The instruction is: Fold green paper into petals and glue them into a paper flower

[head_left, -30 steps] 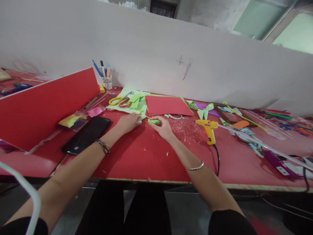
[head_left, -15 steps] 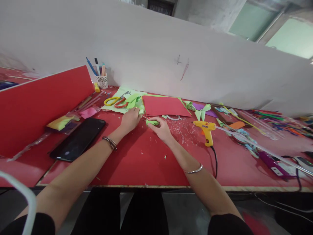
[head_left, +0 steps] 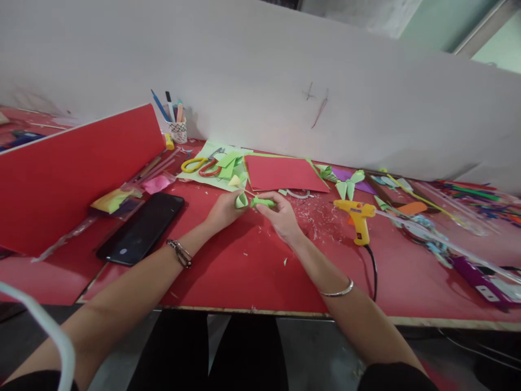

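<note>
My left hand (head_left: 225,212) is closed on a curled piece of pale green paper (head_left: 241,201), which shows at its fingertips. Close beside it, my right hand (head_left: 280,216) pinches a bright green piece (head_left: 262,202) that looks like folded or rolled paper. A thin stick (head_left: 247,191) runs from near the right fingers up and left to a small pale yellow tip (head_left: 235,181). Whether stick and bright green piece are joined is hidden by the fingers. Both hands are just above the red table (head_left: 244,271), in front of a red paper sheet (head_left: 287,172).
Left lie a black phone (head_left: 142,228) and an upright red board (head_left: 81,179). Behind are scissors (head_left: 209,168) and a pen cup (head_left: 177,131). On the right, a yellow glue gun (head_left: 358,217) with its cord lies near a folded green paper piece (head_left: 345,187) and a purple power strip (head_left: 480,279).
My left hand has turned and lowered slightly, so the curled pale green paper and the stick's yellow tip now show. My right hand keeps its bright green piece. The view has shifted a little left.
</note>
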Motion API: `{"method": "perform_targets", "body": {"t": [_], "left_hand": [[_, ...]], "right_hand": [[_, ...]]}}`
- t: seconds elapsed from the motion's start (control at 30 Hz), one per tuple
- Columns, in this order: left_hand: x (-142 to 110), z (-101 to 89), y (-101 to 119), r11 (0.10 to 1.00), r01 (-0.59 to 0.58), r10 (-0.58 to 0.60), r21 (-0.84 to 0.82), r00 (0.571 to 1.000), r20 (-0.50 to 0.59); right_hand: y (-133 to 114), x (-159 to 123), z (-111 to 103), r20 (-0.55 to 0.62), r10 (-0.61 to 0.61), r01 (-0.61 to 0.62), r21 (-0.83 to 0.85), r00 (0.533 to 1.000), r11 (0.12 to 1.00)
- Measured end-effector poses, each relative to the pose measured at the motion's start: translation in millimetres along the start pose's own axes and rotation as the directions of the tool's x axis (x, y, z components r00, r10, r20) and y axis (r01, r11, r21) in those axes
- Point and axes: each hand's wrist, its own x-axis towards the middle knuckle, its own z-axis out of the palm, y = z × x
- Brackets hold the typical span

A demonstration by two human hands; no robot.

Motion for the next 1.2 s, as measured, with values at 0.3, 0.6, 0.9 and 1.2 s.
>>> {"method": "perform_targets", "body": {"t": [0.3,0.6,0.9,1.2], "left_hand": [[-6.7,-0.8,8.9,0.999,-0.027,0.022,0.046,0.995,0.094],[-7.0,-0.3,10.7,0.998,-0.057,0.054,0.030,0.995,0.084],[-8.5,-3.1,10.4,0.995,-0.088,0.082,0.055,0.990,0.112],[-7.8,-0.3,7.4,0.995,-0.084,0.078,0.045,0.990,0.118]], "right_hand": [[-2.0,-1.1,3.1,-0.014,-0.058,0.056,-0.098,0.998,0.994],[-2.5,-1.3,3.1,0.027,-0.083,0.087,-0.256,0.996,0.963],[1.2,0.0,0.3,0.064,-0.092,0.108,-0.338,0.994,0.935],[-0.5,-0.7,0.6,0.096,-0.132,0.160,-0.400,0.987,0.902]]}}
